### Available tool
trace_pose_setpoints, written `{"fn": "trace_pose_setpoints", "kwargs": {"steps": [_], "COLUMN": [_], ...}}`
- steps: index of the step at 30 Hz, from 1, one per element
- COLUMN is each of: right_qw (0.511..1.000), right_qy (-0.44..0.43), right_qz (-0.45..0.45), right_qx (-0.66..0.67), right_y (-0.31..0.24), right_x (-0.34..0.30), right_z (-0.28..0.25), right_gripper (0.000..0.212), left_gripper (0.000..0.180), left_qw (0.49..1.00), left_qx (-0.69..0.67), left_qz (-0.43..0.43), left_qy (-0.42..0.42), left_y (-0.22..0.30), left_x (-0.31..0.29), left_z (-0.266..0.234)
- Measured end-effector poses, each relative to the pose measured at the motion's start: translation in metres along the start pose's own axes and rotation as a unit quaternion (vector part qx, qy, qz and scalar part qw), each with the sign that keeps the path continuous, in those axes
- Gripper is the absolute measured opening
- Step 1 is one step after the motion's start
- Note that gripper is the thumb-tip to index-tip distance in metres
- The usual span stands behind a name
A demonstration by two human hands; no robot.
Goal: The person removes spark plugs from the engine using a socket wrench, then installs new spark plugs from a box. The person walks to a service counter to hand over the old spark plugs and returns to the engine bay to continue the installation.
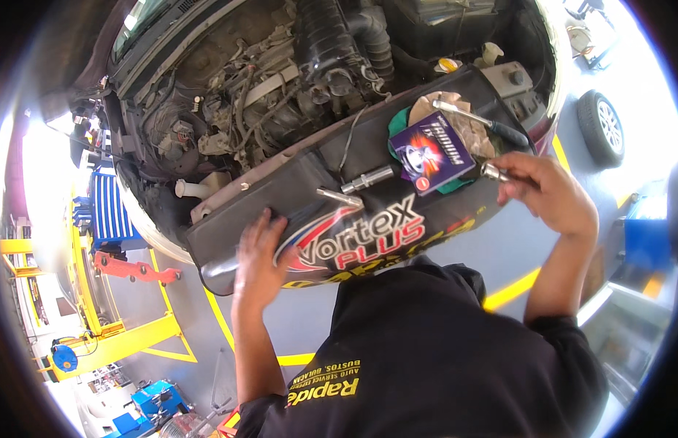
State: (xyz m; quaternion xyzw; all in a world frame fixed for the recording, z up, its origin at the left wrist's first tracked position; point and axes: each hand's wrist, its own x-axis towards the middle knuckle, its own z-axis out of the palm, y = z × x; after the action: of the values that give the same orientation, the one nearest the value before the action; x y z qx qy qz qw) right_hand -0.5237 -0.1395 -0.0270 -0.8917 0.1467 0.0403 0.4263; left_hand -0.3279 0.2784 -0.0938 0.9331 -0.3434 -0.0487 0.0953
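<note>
My left hand (258, 255) rests on the black fender cover (229, 241) at its left part, fingers stretched out and holding nothing. At the right end, my right hand (547, 193) pinches a shiny metal socket (491, 171), its end pointing left over the cover. Left of that socket lies a purple box (435, 155) with a colourful print, on a beige and teal work glove (466, 130). A ratchet (499, 128) with a dark handle lies across the glove. Toward the middle of the cover are a long chrome socket piece (368, 179) and a shorter metal piece (339, 197).
The open engine bay (266, 95) spreads beyond the cover, with a black ribbed intake hose (372, 44) and a yellow cap (447, 66). A wheel (602, 128) stands on the floor at right. Yellow lift parts (127, 343) and a red arm (138, 268) are at left.
</note>
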Motion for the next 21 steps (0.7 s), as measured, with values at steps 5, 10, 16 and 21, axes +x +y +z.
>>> {"fn": "trace_pose_setpoints", "kwargs": {"steps": [5, 10, 16, 21], "right_qw": [0.994, 0.981, 0.973, 0.978], "right_qy": [0.101, 0.187, 0.215, 0.192], "right_qz": [0.03, 0.047, 0.066, 0.086], "right_qx": [0.038, 0.021, -0.043, -0.005], "right_y": [-0.013, -0.09, -0.153, -0.212], "right_x": [-0.002, 0.023, 0.067, 0.09], "right_z": [0.032, 0.085, 0.169, 0.221], "right_gripper": [0.034, 0.033, 0.037, 0.029], "left_gripper": [0.039, 0.035, 0.036, 0.033], "left_qw": [0.949, 0.931, 0.902, 0.882], "left_qx": [-0.31, -0.364, -0.429, -0.455], "left_qz": [0.035, 0.006, 0.036, 0.102], "left_qy": [-0.046, -0.006, -0.038, -0.069], "left_y": [-0.043, -0.133, -0.208, -0.217], "left_x": [-0.004, -0.007, 0.001, 0.013], "left_z": [-0.032, -0.051, -0.055, -0.053]}}
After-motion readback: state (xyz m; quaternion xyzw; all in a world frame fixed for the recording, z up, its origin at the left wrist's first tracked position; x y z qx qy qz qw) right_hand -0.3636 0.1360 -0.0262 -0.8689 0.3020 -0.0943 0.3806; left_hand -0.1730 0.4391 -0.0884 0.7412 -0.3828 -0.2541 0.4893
